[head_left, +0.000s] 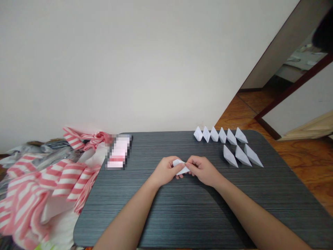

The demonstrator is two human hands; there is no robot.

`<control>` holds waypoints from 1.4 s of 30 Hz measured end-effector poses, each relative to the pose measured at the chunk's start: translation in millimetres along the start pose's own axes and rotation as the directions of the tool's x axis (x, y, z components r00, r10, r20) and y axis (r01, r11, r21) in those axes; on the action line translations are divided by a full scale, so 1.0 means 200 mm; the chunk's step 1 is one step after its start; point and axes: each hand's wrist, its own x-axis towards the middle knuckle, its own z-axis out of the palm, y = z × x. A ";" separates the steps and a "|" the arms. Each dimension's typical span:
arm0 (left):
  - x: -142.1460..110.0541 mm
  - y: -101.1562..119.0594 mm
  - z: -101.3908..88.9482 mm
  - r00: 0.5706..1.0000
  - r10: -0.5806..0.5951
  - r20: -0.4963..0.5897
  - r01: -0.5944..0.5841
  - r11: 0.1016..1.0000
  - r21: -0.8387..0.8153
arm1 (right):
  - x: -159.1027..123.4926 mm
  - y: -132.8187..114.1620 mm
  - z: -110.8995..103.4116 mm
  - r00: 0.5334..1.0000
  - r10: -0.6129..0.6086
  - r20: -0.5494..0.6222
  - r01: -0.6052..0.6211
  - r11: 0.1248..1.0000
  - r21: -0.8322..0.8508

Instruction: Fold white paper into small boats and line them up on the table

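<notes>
"How many folded papers (pixel 214 134) were there?"
"Ten: six in the far row, three nearer, one in two hands (pixel 165 171)."
"Tables (pixel 156 205)?"
"One, with striped cloths (pixel 69 178) too jumbled to count at its left."

A small folded white paper piece (pixel 181 166), pointed at one end, is held above the dark table (pixel 166 215).

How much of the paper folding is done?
Nine pieces look finished: six in the back row and three in the front row. The left hand and right hand hold another white paper piece, not yet in a row. I see no flat sheets, so I can't tell if more are left.
</notes>
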 end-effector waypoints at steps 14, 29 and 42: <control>-0.01 0.01 -0.01 0.996 0.036 -0.081 -0.026 0.993 0.119 | 0.00 -0.01 0.00 0.999 -0.038 0.021 0.040 0.996 -0.084; 0.00 0.00 -0.01 0.996 0.056 -0.073 -0.047 0.991 0.123 | 0.00 0.01 -0.01 1.000 -0.008 0.020 0.010 0.998 -0.068; 0.00 -0.01 -0.04 0.985 0.082 -0.155 -0.065 0.991 0.113 | 0.00 0.01 -0.05 0.999 0.040 0.014 -0.039 0.998 -0.057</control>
